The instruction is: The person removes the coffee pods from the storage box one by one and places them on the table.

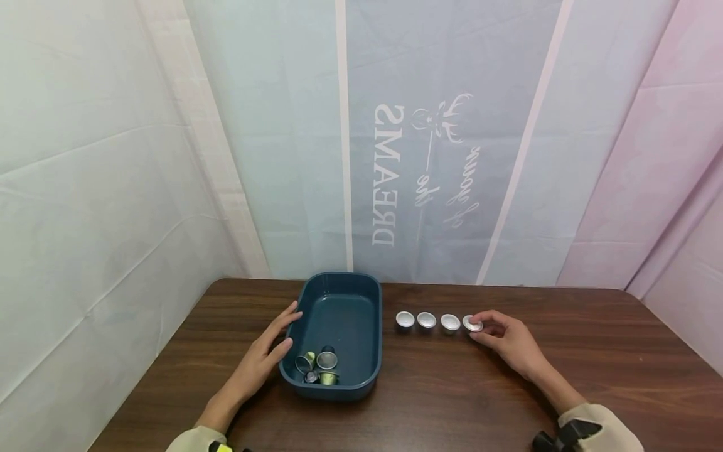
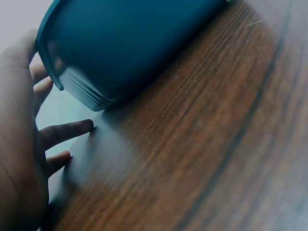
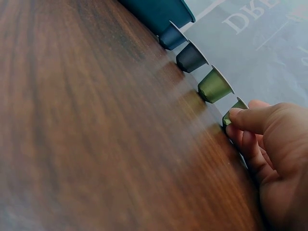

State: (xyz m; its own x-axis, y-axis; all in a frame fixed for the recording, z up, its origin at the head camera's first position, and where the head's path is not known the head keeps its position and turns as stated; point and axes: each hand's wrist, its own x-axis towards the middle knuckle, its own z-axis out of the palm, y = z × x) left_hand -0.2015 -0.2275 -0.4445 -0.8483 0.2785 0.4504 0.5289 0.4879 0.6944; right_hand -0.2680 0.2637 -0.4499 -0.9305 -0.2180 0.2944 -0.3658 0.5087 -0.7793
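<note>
My right hand (image 1: 511,342) pinches a green coffee capsule (image 3: 228,117) between thumb and fingers, at the right end of a row on the table. Its silver lid (image 1: 472,324) faces up, partly covered by a fingertip. Beside it stand another green capsule (image 3: 215,86), a dark grey capsule (image 3: 190,58) and a dark blue capsule (image 3: 171,36), all lid up. Along the left rim of a dark teal bin (image 1: 353,333), my left hand (image 1: 257,367) rests with fingers spread and extended. Several capsules (image 1: 327,360), some green and some dark, lie jumbled in the bin's near-left corner.
The dark wood table (image 1: 452,402) reaches back to a hanging fabric backdrop (image 1: 440,188) with white lettering. The bin stands left of the capsule row, its far end close to the table's back edge. More pale fabric (image 1: 96,188) hangs at the left side.
</note>
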